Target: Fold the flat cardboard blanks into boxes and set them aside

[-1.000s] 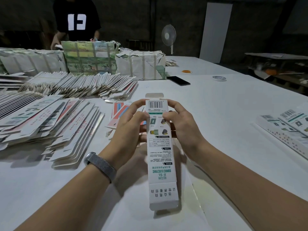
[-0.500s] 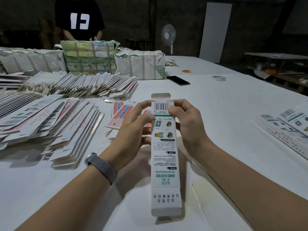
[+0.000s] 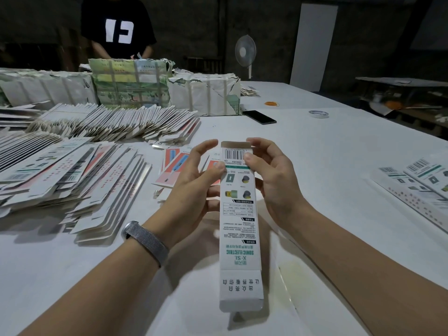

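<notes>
Head view — both hands (image 3: 242, 180) pinch the long box (image 3: 238, 229) above the table (image 3: 327, 146).

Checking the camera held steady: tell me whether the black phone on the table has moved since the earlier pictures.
No. The black phone lies in the same spot just right of the strapped white bundle, same angle as before; only the picture size differs.

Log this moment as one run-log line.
stage: closing far flap | left hand: grips long white printed cardboard box | right hand: thumb on barcode end | fanned flat blanks: at left
</notes>
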{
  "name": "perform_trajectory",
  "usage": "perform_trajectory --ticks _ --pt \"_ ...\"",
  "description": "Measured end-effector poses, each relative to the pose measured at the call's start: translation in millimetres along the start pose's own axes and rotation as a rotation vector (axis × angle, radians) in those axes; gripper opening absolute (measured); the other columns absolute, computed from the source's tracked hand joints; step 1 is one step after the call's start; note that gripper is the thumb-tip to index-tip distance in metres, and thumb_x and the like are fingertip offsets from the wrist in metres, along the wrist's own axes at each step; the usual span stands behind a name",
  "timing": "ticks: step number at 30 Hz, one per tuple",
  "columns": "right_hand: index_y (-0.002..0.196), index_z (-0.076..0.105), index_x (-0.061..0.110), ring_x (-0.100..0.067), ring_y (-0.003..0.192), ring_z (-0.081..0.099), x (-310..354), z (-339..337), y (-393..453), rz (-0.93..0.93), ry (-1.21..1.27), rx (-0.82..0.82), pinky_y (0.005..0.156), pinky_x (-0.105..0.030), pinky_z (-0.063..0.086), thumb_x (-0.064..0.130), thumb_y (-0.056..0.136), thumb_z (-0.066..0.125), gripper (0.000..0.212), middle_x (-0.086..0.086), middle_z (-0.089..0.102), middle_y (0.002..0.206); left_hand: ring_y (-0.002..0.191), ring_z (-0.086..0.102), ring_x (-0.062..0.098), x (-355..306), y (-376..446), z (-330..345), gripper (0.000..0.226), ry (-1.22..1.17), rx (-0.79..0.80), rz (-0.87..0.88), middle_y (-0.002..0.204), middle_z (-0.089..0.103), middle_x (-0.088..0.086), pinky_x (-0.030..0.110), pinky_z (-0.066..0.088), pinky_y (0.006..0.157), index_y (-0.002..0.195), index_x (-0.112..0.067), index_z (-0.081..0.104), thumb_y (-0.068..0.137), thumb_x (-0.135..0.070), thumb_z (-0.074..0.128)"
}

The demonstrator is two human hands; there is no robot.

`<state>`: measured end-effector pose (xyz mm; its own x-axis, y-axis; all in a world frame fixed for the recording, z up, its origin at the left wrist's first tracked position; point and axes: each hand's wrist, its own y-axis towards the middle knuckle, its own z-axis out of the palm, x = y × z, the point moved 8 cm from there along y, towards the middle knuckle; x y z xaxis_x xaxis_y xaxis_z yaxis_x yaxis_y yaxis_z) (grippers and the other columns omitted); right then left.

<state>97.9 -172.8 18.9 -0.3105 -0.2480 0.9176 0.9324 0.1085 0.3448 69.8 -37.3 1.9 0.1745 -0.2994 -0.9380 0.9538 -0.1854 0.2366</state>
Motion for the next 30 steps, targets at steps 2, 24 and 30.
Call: perform_trajectory --ticks 2,24,30 --pt "0.104 0.063 0.018 -0.012 0.075 0.070 1 1 0 -0.006 -0.018 0.013 0.062 -0.026 0.056 0.005 0.098 0.055 0.016 0.001 0.069 0.090 0.066 0.073 0.019 1 0 -1 0.034 0.021 -0.010 -0.010 0.087 0.077 0.007 0.025 0.054 0.050 0.134 -0.034 0.048 0.102 -0.023 0.054" --pt "0.105 0.063 0.015 -0.014 0.072 0.069 0 13 -5 0.076 -0.038 0.084 0.060 -0.025 0.056 0.011 0.104 0.047 0.017 0.002 0.073 0.085 0.067 0.069 0.019 3 2 -5 0.025 0.064 -0.071 -0.017 0.088 0.075 0.008 0.026 0.052 0.048 0.121 -0.034 0.059 0.106 -0.018 0.047" --pt "0.100 0.065 0.017 -0.014 0.071 0.070 1 12 -4 0.076 -0.042 0.088 0.059 -0.024 0.055 0.010 0.104 0.048 0.019 0.003 0.073 0.083 0.065 0.068 0.017 4 2 -4 0.025 0.075 -0.074 -0.023 0.088 0.075 0.007 0.026 0.052 0.049 0.123 -0.033 0.058 0.107 -0.018 0.046"
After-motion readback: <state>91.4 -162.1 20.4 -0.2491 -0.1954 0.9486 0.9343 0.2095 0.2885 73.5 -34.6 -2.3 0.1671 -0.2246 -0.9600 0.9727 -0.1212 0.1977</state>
